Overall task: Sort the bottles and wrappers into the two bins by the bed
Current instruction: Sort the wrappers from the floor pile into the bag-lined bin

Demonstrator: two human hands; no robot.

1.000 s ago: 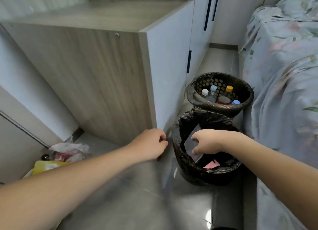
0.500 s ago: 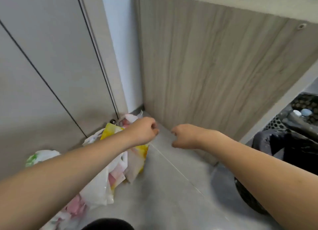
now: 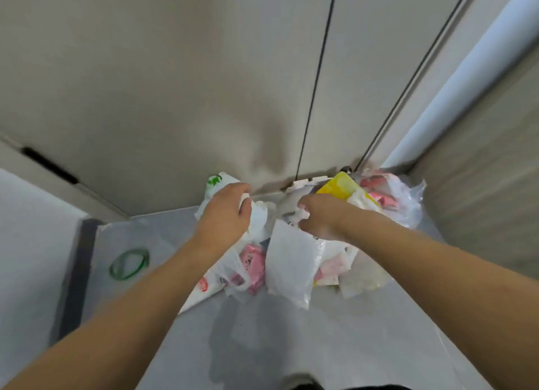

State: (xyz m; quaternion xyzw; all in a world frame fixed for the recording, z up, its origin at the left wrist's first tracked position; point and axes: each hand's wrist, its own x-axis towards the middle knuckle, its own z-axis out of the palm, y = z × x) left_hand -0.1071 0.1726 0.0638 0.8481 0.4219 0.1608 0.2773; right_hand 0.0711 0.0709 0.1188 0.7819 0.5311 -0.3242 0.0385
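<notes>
A heap of plastic bags and wrappers lies on the grey floor against the cupboard doors. It holds a white bag (image 3: 288,261), pink wrappers (image 3: 253,261), a yellow packet (image 3: 338,185) and a clear bag (image 3: 399,197). My left hand (image 3: 224,214) grips a crumpled white bag (image 3: 259,217) at the heap's left side. My right hand (image 3: 320,217) curls its fingers into the white plastic at the heap's middle. Neither bin is in view, and no bottle shows.
Beige cupboard doors (image 3: 175,83) rise right behind the heap. A wood-grain cabinet side (image 3: 495,171) stands at the right. A green ring (image 3: 128,264) lies on the floor to the left, near a white panel (image 3: 29,243).
My view swung left from the two bins to the heap of bags. Both hands left the near bin, moved over the floor and now grasp plastic in the heap.
</notes>
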